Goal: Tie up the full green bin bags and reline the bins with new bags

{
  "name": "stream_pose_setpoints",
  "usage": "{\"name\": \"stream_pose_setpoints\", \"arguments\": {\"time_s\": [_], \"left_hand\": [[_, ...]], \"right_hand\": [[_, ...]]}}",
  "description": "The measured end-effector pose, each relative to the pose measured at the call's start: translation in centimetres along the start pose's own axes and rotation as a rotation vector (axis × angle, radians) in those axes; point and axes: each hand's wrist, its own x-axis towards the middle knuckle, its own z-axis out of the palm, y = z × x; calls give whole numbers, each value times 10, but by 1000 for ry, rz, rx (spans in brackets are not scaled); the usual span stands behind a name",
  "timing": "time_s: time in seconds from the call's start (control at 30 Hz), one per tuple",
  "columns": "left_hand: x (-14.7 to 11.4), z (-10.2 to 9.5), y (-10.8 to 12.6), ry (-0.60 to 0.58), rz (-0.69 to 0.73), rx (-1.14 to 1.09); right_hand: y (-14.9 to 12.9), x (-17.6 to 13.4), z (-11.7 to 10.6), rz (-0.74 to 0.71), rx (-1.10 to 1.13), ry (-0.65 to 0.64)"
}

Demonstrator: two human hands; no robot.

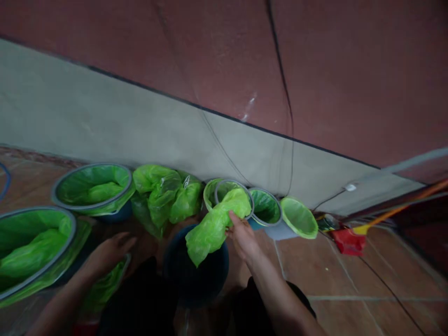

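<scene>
My right hand (242,235) grips a crumpled light-green plastic bag (219,223). The bag hangs over a dark bin (196,289) standing between my legs, and its upper part overlaps a grey-rimmed bin behind. My left hand (111,252) holds nothing, its fingers stretched toward the right. Just below it is a smaller container with a green liner (108,282), partly covered by my arm. Two large grey-rimmed bins stand on the left: the nearer bin (72,242) and the farther bin (129,179), each lined in green with more bag material inside.
Filled or bunched green bags (161,193) lean at the pale lower wall (168,130). A lined bin (280,212) and a pale green basket (299,218) stand to the right. Farther right lie a red dustpan (350,240) and a cable on the tiled floor (332,284).
</scene>
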Motion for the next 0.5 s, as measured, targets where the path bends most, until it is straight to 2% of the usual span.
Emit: {"name": "stream_pose_setpoints", "arguments": {"time_s": [0.03,0.1,0.17,0.23,0.3,0.37,0.43,0.5], "left_hand": [[-10,1,25,-48,21,7],[-36,14,77,-217,178,-121],[-63,38,124,-277,333,-182],[-84,69,157,-296,424,-111],[-97,102,173,-343,455,-33],[-104,130,173,-365,421,-29],[-108,151,167,-407,272,-129],[-111,163,163,-452,51,-307]], "right_hand": [[-5,-4,-4,14,-13,-24],[-12,-12,-12,31,-37,-73],[-16,-17,-19,38,-33,-124],[-16,-21,-26,42,12,-187],[-15,-23,-34,45,57,-246],[-14,-25,-44,17,57,-294],[-16,-24,-55,-47,10,-319],[-17,-22,-68,-102,-53,-284]]}}
